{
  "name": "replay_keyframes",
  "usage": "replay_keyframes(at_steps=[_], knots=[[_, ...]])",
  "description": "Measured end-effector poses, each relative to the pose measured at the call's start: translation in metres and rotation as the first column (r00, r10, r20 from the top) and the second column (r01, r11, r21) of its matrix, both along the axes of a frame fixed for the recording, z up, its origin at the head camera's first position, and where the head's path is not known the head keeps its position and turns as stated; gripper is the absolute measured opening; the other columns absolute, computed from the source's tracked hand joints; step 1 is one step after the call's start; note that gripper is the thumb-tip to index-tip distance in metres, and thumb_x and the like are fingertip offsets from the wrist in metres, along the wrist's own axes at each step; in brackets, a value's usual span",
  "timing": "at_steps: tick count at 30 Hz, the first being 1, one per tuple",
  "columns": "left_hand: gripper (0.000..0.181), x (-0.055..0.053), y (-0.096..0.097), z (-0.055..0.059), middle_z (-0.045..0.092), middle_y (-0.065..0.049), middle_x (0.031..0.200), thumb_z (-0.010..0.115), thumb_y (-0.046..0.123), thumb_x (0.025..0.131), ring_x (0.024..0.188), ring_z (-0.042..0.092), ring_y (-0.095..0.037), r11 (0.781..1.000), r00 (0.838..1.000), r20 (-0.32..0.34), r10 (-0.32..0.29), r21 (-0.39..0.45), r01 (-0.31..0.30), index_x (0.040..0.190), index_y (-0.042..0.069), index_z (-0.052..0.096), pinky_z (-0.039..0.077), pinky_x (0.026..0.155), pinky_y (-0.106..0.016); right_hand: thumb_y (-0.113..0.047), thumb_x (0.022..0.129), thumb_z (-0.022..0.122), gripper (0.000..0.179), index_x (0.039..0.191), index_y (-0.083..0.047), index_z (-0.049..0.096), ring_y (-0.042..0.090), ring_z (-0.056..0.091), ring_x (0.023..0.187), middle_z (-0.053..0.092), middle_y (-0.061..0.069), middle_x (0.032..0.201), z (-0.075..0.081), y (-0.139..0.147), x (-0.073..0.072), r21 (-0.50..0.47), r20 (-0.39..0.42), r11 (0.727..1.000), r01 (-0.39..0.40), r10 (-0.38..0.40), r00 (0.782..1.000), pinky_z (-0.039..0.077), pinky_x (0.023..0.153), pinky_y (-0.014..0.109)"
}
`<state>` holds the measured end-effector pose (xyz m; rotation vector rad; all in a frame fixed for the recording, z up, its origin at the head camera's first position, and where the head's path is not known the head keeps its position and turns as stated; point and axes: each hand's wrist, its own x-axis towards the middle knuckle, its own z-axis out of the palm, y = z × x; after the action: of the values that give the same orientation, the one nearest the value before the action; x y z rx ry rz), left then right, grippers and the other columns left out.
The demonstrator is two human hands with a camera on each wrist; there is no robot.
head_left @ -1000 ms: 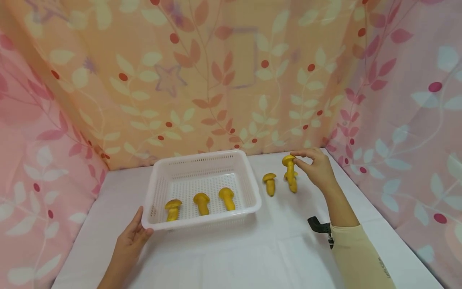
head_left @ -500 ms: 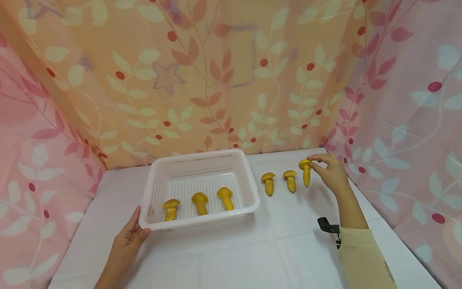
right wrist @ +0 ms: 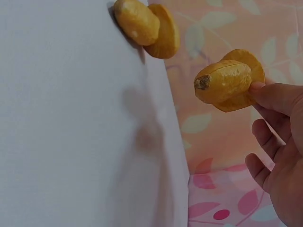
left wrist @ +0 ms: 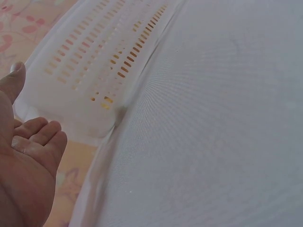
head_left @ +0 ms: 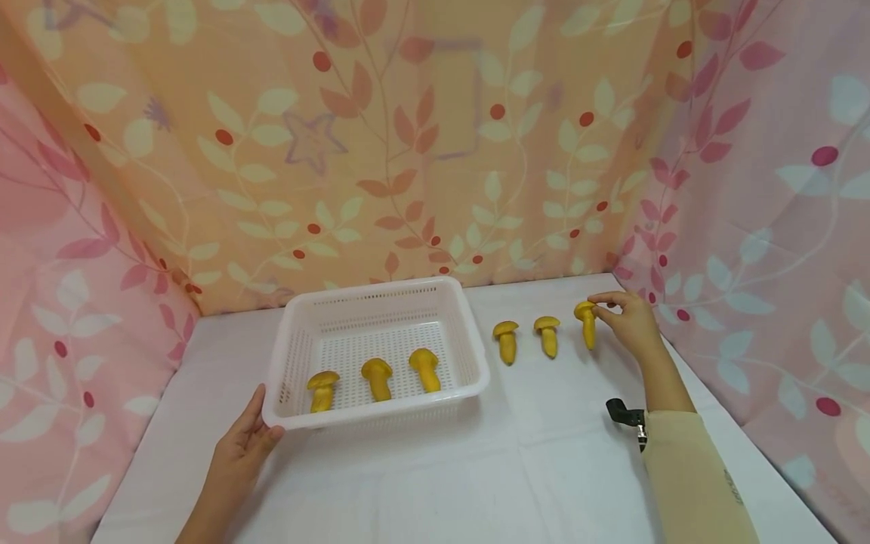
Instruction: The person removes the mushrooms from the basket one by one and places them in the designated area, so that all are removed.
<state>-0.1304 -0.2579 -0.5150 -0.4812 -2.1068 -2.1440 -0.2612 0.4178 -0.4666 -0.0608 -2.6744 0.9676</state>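
My right hand pinches a yellow mushroom by its cap between thumb and fingers, stem hanging down. The right wrist view shows the dark stem end of this mushroom, with the shadow apart from it on the cloth. Two similar mushrooms, one at left and one in the middle, lie in a row beside it. My left hand holds the near left corner of a white perforated plastic basket, thumb and fingers at the rim. Inside the basket lie three mushrooms.
A white cloth covers the table. Flower-patterned curtains stand behind it and along both sides. A black camera mount sticks out from the right sleeve.
My right hand has carried its mushroom rightward, from over the middle one to the right end of the row. The left hand stays at the basket's corner.
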Motion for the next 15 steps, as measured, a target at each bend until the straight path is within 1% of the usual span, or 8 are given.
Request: replay_keyframes(at_steps=[3,7,10,15], knots=[[0.073,-0.001,0.000,-0.001,0.043,0.018,0.153,0.054,-0.012,0.100,0.135,0.047,0.007,1.000,1.000,-0.003,0.000,0.005,0.000,0.161,-0.003,0.013,0.048,0.103,-0.015,-0.021,0.101,0.069,0.024,0.119,-0.008,0.075,0.038,0.052,0.106,0.066,0.020,0.112,-0.006,0.005,-0.006,0.025,0.019,1.000,-0.016,0.016,1.000,0.044,0.079,0.037],[0.073,0.001,0.000,0.000,0.047,0.022,0.149,0.054,-0.012,0.100,0.133,0.049,0.007,1.000,1.000,-0.004,0.018,-0.016,-0.018,0.161,-0.002,0.016,0.049,0.101,-0.014,-0.017,0.100,0.069,0.023,0.119,-0.006,0.075,0.042,0.052,0.108,0.067,0.022,0.112,-0.012,0.011,-0.015,0.067,0.061,0.997,-0.044,0.040,0.997,0.043,0.079,0.039],[0.073,0.002,0.001,0.001,0.048,0.021,0.149,0.054,-0.012,0.100,0.133,0.050,0.006,0.999,1.000,-0.005,0.020,-0.025,-0.020,0.161,-0.002,0.016,0.049,0.101,-0.014,-0.015,0.099,0.070,0.023,0.119,-0.006,0.075,0.043,0.053,0.106,0.067,0.023,0.111,-0.014,0.016,-0.022,0.103,0.089,0.993,-0.060,0.051,0.995,0.045,0.080,0.042],[0.073,0.000,0.000,0.001,0.045,0.018,0.153,0.054,-0.013,0.100,0.135,0.049,0.005,1.000,1.000,-0.008,0.004,0.003,-0.004,0.160,-0.005,0.014,0.048,0.103,-0.015,-0.013,0.098,0.070,0.022,0.118,-0.005,0.075,0.040,0.053,0.103,0.069,0.024,0.112,-0.017,0.023,-0.028,0.131,0.105,0.988,-0.084,0.070,0.992,0.047,0.082,0.046]])
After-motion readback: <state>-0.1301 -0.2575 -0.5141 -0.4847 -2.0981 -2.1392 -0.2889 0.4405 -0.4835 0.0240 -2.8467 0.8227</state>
